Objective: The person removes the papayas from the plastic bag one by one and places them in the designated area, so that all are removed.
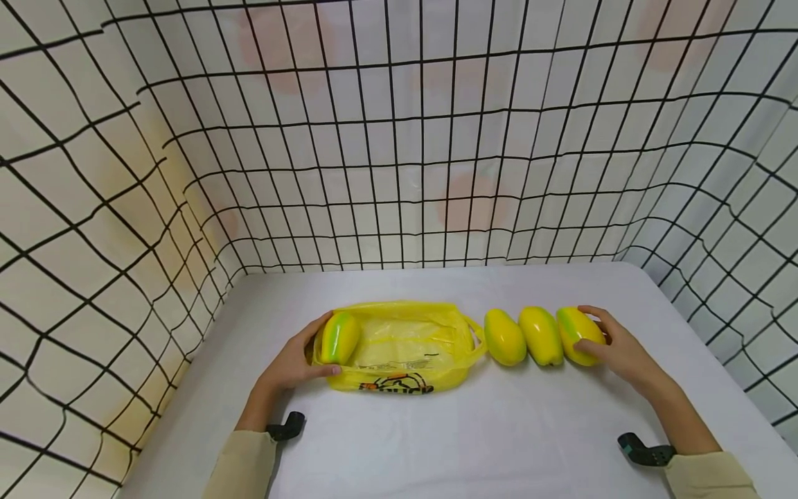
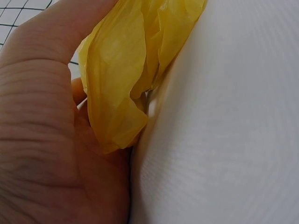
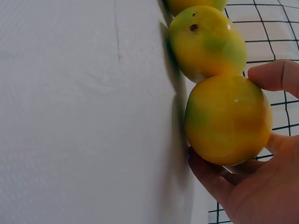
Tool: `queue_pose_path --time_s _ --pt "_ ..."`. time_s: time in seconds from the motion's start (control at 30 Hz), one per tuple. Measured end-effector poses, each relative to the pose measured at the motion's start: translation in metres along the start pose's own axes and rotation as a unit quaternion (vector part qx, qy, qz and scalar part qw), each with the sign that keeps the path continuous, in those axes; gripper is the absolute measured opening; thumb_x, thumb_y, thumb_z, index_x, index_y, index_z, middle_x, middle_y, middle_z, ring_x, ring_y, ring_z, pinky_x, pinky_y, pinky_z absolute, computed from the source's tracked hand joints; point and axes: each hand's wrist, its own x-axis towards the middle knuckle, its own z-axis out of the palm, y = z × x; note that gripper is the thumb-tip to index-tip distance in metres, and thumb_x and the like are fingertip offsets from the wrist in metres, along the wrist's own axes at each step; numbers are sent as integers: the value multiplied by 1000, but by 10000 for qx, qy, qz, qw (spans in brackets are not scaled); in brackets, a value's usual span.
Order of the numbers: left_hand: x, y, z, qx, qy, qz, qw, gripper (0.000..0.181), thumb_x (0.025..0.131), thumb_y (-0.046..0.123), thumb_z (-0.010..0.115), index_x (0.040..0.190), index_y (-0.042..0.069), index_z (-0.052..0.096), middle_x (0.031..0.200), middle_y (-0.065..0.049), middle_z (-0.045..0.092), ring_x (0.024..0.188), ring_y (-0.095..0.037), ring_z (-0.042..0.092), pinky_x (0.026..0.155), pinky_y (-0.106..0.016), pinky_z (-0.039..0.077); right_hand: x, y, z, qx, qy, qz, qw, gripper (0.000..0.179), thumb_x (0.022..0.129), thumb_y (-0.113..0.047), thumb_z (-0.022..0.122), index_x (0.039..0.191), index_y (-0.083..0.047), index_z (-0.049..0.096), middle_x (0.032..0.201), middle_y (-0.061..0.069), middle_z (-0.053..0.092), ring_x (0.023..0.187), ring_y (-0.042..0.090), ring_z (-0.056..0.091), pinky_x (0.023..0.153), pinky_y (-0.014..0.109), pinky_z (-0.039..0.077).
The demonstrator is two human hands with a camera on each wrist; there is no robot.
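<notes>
A yellow plastic bag (image 1: 408, 343) lies spread on the table with black print along its near side. One yellow-green mango (image 1: 340, 338) sits in its left end. My left hand (image 1: 289, 362) grips that end, the thumb on the near rim and the other fingers round the far side; bunched yellow plastic (image 2: 117, 79) fills the hand in the left wrist view. Right of the bag, a left mango (image 1: 504, 337), a middle mango (image 1: 541, 336) and a right mango (image 1: 579, 335) stand in a row. My right hand (image 1: 626, 352) holds the right mango between thumb and fingers.
A white cloth covers the table (image 1: 461, 436). Black wire grid (image 1: 424, 145) rises at the back and both sides, with pale sheeting behind it. A dark wrist device (image 1: 287, 426) is on the left wrist and another (image 1: 645, 452) on the right.
</notes>
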Motion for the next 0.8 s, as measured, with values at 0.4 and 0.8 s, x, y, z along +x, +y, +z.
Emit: queue_pose_path --time_s 0.4,0.8 --pt "0 1 0 -3 4 -99 10000 108 67 52 84 153 40 20 156 6 32 139 -23 38 115 -56 30 1 1 1 17 -100 79 9999 81 96 -38 56 158 -18 8 153 30 24 128 47 33 97 71 34" --pt "0 2 -1 86 30 -97 9999 108 67 53 84 153 40 20 157 5 32 140 -24 37 115 -56 30 -1 -1 -2 -10 -129 109 9999 86 94 -47 58 158 -19 7 157 29 17 135 50 25 99 75 27"
